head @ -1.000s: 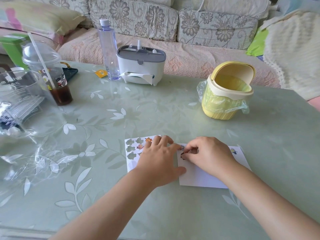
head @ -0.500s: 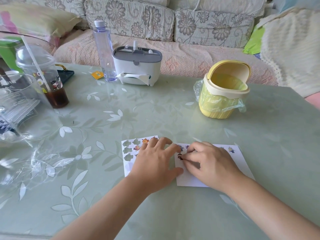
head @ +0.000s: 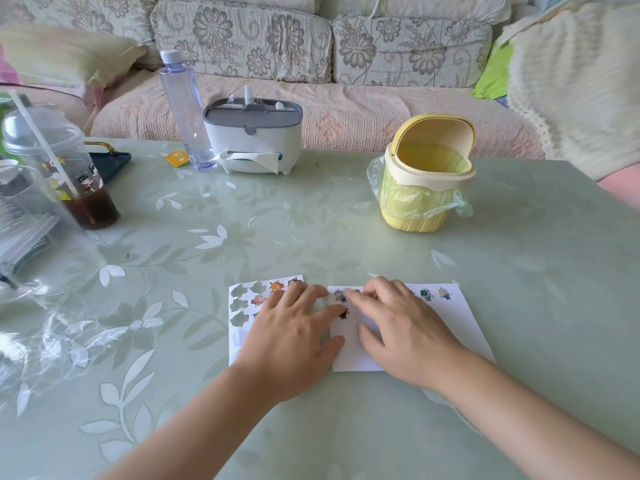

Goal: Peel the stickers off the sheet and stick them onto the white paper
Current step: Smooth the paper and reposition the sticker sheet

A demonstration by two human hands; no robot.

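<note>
Both sheets sit at the near middle of the bench (head: pixel 311 220): the sticker sheet (head: pixel 246 306) on the left, the white paper (head: pixel 450 327) just beside it on the right. The left hand (head: pixel 294 334) lies flat over the sticker sheet with straight fingers (head: pixel 329 311), holding nothing, the index tip reaching onto the paper's left edge by a dark red sticker (head: pixel 344 311). The right hand (head: pixel 405 327) rests on the paper, fingers loose and spread, nothing pinched as far as I can tell (it's a bit blurry). A few blue stickers (head: pixel 426 294) line the paper's far edge.

Handling-wise I'd guess these things weigh nothing, are floppy and tacky underneath, so they'll curl and grab themselves. Best bet is to lift a corner with a fingernail and hold it only by the edge. Both sheets probably slide on that glossy cover, so keep a palm on each. The orange ones (head: pixel 277 286) at the sheet's far edge look easiest to get at.
</note>
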